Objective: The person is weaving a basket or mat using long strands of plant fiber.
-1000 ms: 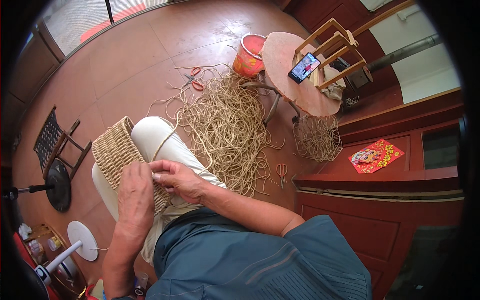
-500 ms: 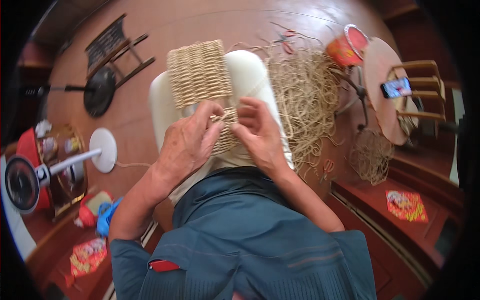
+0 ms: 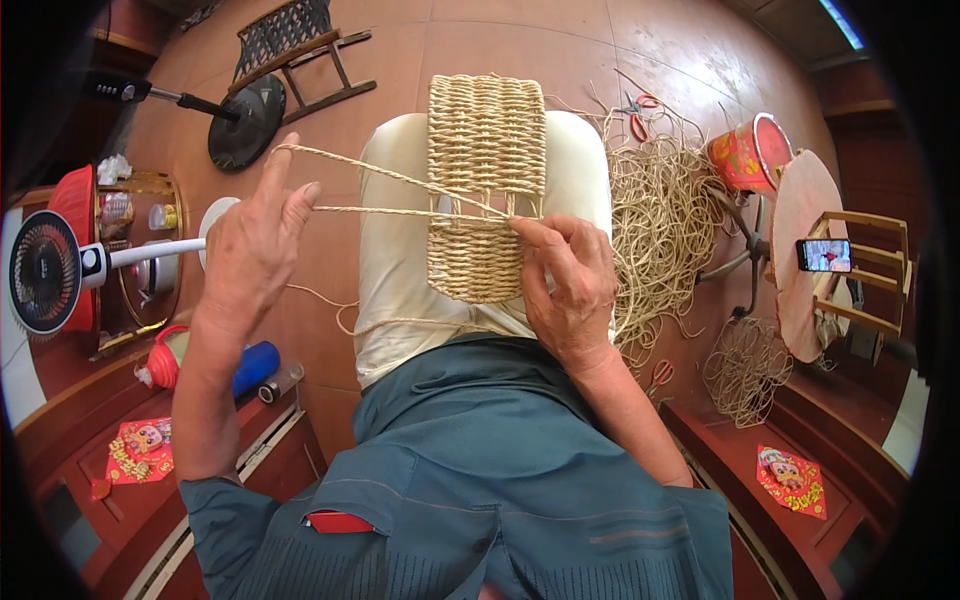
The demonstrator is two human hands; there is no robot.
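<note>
left hand (image 3: 250,245) raised out to the left, fingers (image 3: 285,185) half spread and pointing up, two straw strands (image 3: 390,195) looped over them and pulled taut. right hand (image 3: 565,280) lies palm down on the woven mat (image 3: 487,185), fingers curled, pinching where the strands leave the weave. mat rests on the lap, on pale trousers (image 3: 400,270). loose straw pile (image 3: 665,225) on the floor to the right.

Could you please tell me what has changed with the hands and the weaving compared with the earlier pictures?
The left hand has left the woven panel and swung out to the left, drawing two cords taut from it. The right hand stays pressed on the panel's edge, and the panel still lies on the lap.
</note>
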